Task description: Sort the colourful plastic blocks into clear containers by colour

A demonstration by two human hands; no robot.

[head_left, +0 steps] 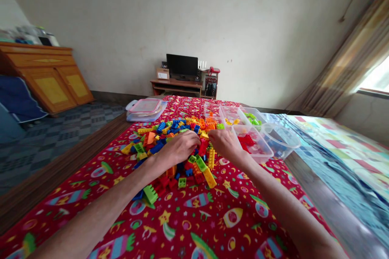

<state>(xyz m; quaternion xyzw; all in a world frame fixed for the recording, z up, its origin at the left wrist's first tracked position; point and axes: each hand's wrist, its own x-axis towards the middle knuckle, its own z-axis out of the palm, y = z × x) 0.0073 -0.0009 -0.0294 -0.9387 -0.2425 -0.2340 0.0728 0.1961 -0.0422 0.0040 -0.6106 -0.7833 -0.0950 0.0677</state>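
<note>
- Plastic building bricks [164, 128] are heaped in a loose multicoloured pile on a red rocket-print bedspread [194, 214], centre.
- The left hand [178, 149] is pressed onto the pile, fingers curled; any grip cannot be told.
- The right hand [223, 142], just apart, is curled beside a clear plastic tub [258, 156] of red bricks [246, 141], right; its grip cannot be told.
- Fingers are best kept low, so the heap is not scattered.

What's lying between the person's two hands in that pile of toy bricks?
In the head view, red plastic bricks lie between the left hand and the right hand.
</note>
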